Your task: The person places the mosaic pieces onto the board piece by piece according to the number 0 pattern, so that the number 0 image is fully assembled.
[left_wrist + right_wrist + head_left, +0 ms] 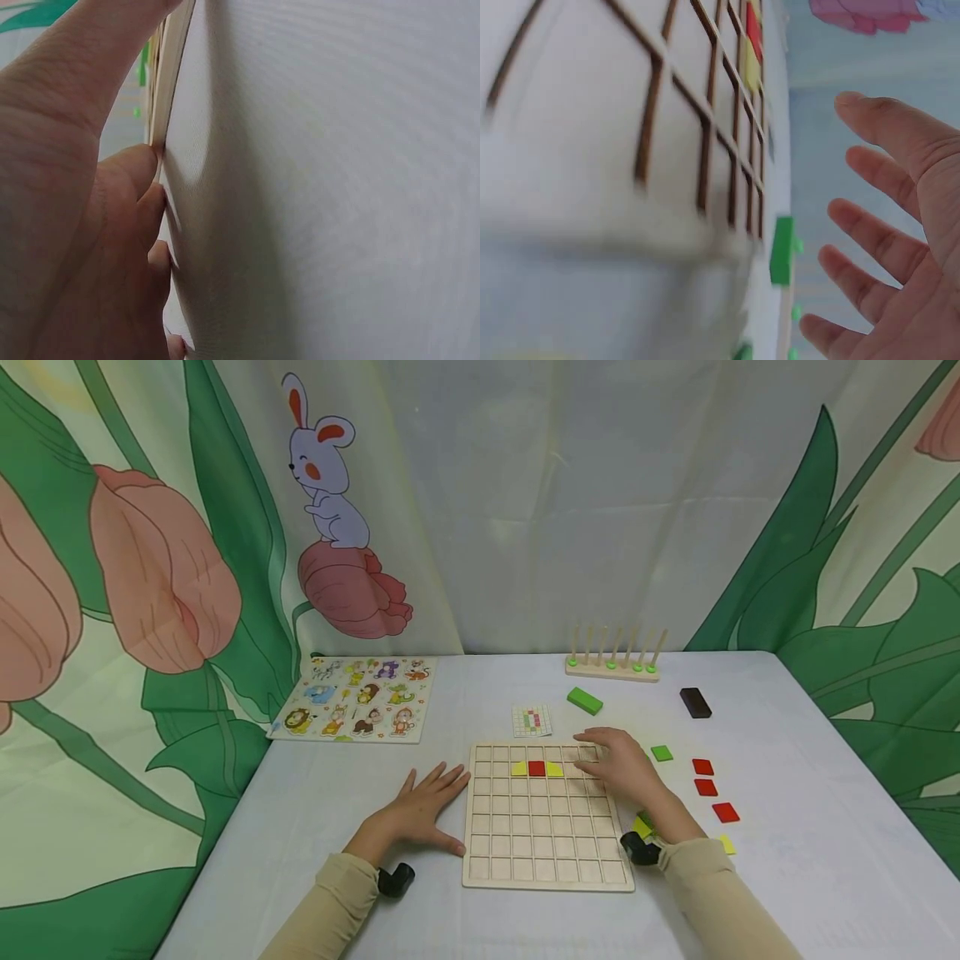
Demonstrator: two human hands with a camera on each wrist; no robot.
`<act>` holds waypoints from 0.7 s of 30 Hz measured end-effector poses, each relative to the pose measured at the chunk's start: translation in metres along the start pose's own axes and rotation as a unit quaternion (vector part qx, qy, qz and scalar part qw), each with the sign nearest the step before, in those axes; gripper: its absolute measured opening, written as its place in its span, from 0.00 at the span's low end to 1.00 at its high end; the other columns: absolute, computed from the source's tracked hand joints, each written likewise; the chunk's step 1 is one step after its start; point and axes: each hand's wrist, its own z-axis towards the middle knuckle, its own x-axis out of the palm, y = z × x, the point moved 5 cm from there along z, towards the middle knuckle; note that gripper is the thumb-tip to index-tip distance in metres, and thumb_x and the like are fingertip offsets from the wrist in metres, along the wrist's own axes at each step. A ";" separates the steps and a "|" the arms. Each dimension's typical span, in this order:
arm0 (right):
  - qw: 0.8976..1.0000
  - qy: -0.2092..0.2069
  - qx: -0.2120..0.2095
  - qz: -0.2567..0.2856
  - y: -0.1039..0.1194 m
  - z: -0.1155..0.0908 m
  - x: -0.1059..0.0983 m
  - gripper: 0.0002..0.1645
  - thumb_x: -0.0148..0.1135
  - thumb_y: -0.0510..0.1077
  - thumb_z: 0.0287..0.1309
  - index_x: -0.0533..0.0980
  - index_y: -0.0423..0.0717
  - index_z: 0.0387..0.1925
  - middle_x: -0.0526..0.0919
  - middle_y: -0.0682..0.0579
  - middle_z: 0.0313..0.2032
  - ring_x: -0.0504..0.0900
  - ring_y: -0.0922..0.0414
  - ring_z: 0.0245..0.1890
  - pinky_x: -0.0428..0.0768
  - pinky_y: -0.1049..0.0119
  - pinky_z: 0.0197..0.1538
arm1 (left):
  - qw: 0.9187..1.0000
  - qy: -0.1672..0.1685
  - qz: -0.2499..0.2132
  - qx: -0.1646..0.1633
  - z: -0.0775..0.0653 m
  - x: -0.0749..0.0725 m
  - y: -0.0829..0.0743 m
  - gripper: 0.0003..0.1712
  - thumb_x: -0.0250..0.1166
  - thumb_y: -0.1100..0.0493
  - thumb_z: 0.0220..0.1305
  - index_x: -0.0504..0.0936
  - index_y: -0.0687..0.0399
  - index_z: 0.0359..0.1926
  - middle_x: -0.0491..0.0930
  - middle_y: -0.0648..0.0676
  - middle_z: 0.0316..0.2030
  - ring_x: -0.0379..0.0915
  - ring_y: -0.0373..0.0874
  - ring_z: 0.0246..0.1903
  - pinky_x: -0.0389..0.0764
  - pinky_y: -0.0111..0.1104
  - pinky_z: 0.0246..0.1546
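Note:
A wooden grid board (547, 847) lies flat on the white table. In one of its upper rows a red tile (536, 768) sits between two yellow tiles (554, 769). My left hand (423, 810) rests at the board's left edge, fingers spread, thumb and fingertips right at the rim. Over the board's upper right part is my right hand (618, 764). Its fingers are spread and hold nothing in the right wrist view, where the grid (705, 112) lies beside them. Just behind the board is a small card (532, 722) printed with a coloured grid pattern.
Right of the board lie red tiles (706, 787), a green tile (662, 753) and a yellow tile (727, 844); more tiles are partly hidden under the right wrist. Farther back are a green block (584, 701), a black block (696, 702), a peg stand (611, 670) and an animal picture board (356, 700).

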 end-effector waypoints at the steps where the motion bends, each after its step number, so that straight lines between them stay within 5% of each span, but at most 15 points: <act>1: 1.000 -0.006 0.004 0.000 -0.004 -0.002 -0.005 0.26 0.68 0.45 0.52 0.78 0.43 0.53 0.77 0.39 0.57 0.70 0.39 0.61 0.67 0.41 0.63 | 1.000 0.000 0.000 0.000 0.000 0.000 0.000 0.67 0.67 0.24 0.37 0.47 0.41 0.74 0.44 0.46 0.75 0.35 0.52 0.75 0.38 0.64 0.68; 10: 0.999 -0.029 0.027 0.001 -0.037 -0.015 -0.042 0.26 0.67 0.44 0.54 0.76 0.42 0.55 0.73 0.36 0.60 0.66 0.36 0.62 0.67 0.38 0.60 | 1.000 0.002 0.009 -0.006 0.000 0.002 0.002 0.67 0.67 0.24 0.37 0.46 0.40 0.74 0.44 0.45 0.75 0.35 0.51 0.75 0.37 0.63 0.68; 21: 0.998 -0.001 0.053 0.026 -0.065 -0.015 -0.045 0.27 0.66 0.48 0.55 0.75 0.44 0.57 0.71 0.37 0.62 0.63 0.37 0.65 0.64 0.38 0.63 | 1.000 0.005 0.009 -0.004 0.001 0.003 0.001 0.67 0.67 0.25 0.38 0.46 0.41 0.74 0.43 0.47 0.75 0.34 0.52 0.75 0.37 0.63 0.68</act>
